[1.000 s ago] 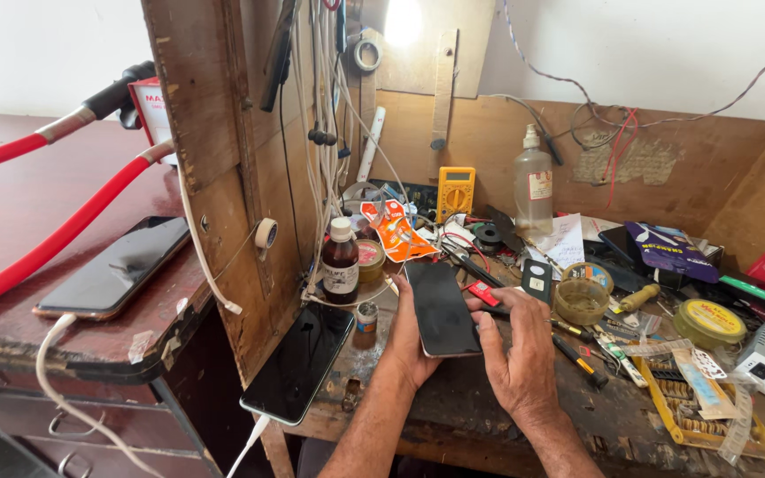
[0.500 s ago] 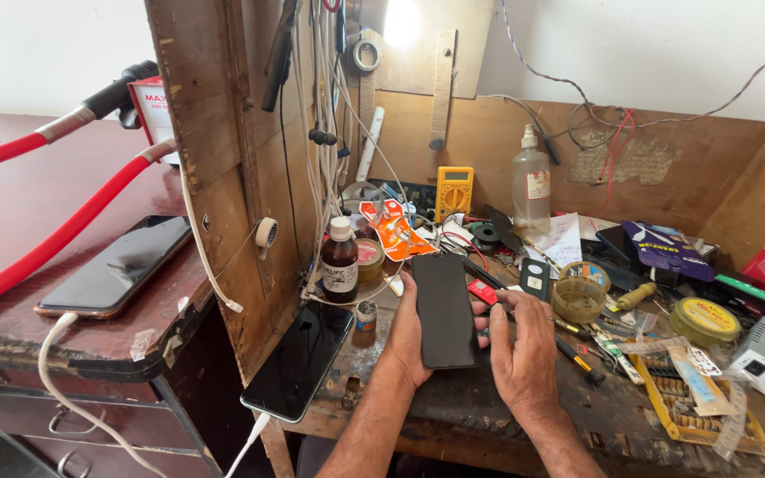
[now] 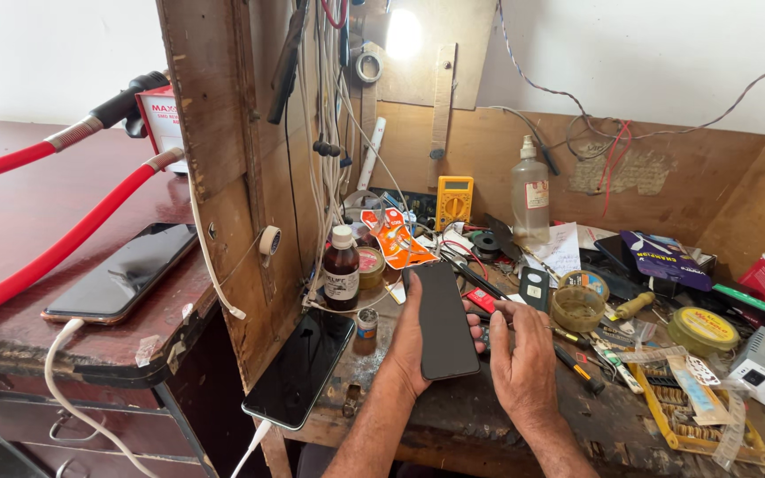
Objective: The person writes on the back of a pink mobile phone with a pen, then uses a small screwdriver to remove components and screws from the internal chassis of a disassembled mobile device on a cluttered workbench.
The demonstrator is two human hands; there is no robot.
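white wall [image 3: 648, 53], wooden bench backboard [image 3: 683, 177], bright lamp [image 3: 403, 34]

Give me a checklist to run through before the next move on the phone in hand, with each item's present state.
1. Left hand grips the dark phone from beneath: ok.
2. Right hand at the phone's right edge: ok.
3. Phone screen dark, no crack visible: ok.
4. Phone is switched off: cannot tell.
5. Brown bottle upright, capped, apart from the hands: ok.
6. Bench under the hands free of loose tools: not ok, clutter at right.
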